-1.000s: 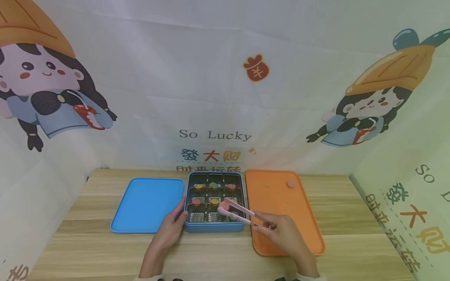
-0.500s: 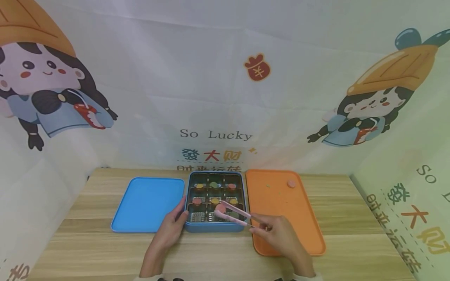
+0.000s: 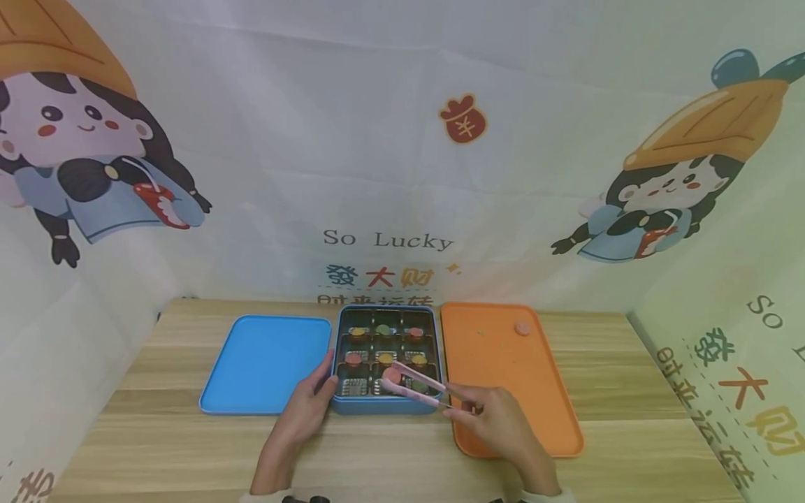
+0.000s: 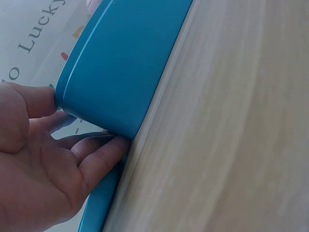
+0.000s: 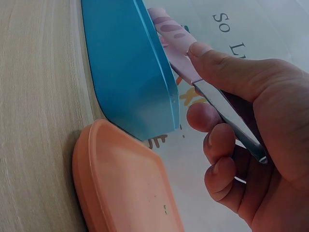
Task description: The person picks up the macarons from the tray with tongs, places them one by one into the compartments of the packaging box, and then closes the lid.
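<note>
My right hand (image 3: 497,420) holds pink-and-metal tongs (image 3: 411,395) with thumb and fingers. Between the tong tips is a pink cookie-like disc (image 3: 391,376), over the front middle compartment of the blue box (image 3: 383,407). Thumb at the rim, fingers along the wall, my left hand (image 3: 308,411) grips the box's left front corner. Red, yellow and green discs lie in the two rear rows, and a dark green disc (image 3: 418,385) shows in the front right compartment, partly behind the tongs. From the right wrist view, the tong tips are hidden past the box wall (image 5: 123,63).
On the left lies a blue lid (image 3: 267,365), flat beside the box. An orange tray (image 3: 512,391) sits close to the box's right side, bearing one pink disc (image 3: 523,328) and small green crumbs. A printed cloth (image 3: 352,175) stands behind the wooden table (image 3: 635,412).
My right hand has moved left with the tongs, carrying the pink disc from above the box's right column to its front middle compartment. My left hand keeps its place.
</note>
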Available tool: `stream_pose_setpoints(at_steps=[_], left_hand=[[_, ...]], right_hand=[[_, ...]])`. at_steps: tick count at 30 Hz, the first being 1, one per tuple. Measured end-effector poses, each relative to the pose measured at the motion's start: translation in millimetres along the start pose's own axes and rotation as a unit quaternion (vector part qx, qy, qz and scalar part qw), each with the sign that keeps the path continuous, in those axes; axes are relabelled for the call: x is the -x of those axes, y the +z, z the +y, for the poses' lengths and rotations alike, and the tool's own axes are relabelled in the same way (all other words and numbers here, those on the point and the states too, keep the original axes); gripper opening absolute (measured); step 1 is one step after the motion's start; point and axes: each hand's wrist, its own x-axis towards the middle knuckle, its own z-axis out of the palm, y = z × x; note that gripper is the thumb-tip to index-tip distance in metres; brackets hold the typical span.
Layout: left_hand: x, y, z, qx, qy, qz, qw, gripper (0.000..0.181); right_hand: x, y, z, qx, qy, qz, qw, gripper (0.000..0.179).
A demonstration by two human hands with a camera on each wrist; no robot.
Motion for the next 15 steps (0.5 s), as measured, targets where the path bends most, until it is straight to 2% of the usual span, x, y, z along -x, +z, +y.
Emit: stream_pose_setpoints(at_steps=[15], left_hand=[[-0.8, 0.6, -0.6, 0.005, 0.001, -0.001, 1.0, 0.056]], right_hand=[[0.0, -0.1, 2.4, -0.007, 0.003, -0.004, 1.0, 0.036]])
